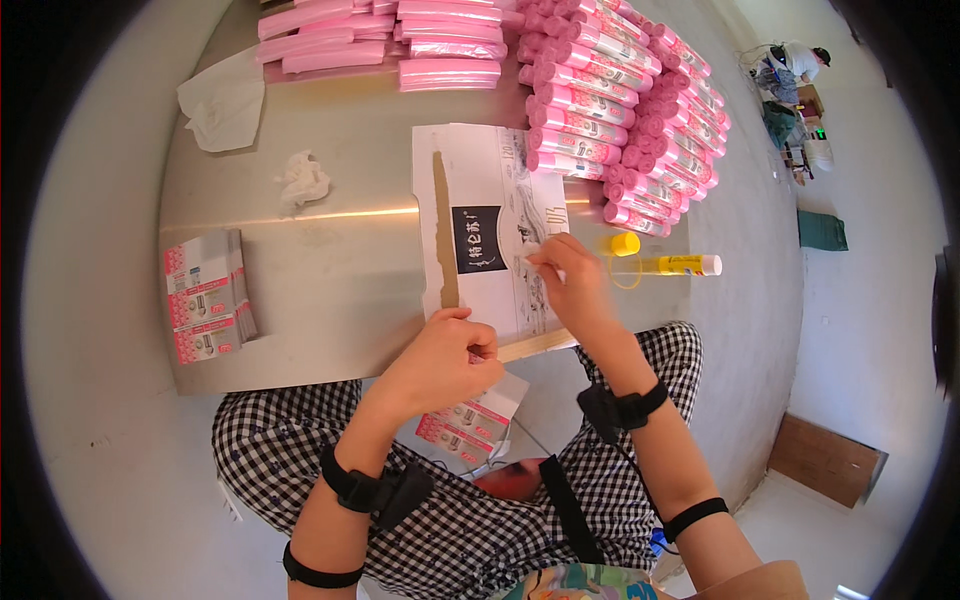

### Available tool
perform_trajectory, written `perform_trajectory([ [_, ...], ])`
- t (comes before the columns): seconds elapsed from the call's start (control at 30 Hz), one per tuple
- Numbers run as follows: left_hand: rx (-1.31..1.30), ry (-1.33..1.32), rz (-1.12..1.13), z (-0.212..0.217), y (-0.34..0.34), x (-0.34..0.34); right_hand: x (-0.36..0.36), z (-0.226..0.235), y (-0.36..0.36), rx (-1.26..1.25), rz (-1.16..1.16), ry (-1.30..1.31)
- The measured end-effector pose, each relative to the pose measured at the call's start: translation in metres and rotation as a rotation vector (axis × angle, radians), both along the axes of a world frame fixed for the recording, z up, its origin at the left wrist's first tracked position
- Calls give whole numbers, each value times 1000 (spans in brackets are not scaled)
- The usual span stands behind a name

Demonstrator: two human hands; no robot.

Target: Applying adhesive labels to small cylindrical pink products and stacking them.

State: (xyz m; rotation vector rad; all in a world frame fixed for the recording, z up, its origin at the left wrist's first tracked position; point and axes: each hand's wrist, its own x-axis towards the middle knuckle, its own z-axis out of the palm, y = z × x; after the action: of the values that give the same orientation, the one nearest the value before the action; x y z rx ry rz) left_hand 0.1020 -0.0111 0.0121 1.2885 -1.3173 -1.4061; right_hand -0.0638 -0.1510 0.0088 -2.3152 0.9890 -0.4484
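Note:
My left hand (445, 358) is curled over the near edge of the table, with a bit of pink showing between its fingers. Pink-and-white paper labels (468, 425) extend from under that hand, over my lap. My right hand (575, 285) is pinched at the fingertips just over a white printed cardboard sheet (500, 300); whatever is in the pinch is too small to make out. The sheet has a black panel and a torn brown strip along its left side. Right of that hand lie a glue stick (685, 265) and its yellow cap (625, 244).
A stack of pink-and-white labels (205, 300) sits at the table's left. Crumpled tissue (303, 180) and a white paper sheet (225, 100) lie beyond it. Pink rolls (590, 90) are piled at the far right, flat pink bundles (450, 45) at the back. Another person (800, 60) is far off.

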Motion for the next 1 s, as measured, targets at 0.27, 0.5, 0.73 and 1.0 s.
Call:
perform_trajectory([
  [0.27,127,59,69,-6,2,-7,53,-2,27,-46,127,-67],
  [0.5,17,-32,-40,0,-2,0,-6,-2,-1,25,4,9],
  [0.73,30,10,-15,-3,-2,-5,52,1,24,69,73,-65],
  [1.0,47,-21,-68,2,-4,0,-12,6,-8,44,-65,48],
])
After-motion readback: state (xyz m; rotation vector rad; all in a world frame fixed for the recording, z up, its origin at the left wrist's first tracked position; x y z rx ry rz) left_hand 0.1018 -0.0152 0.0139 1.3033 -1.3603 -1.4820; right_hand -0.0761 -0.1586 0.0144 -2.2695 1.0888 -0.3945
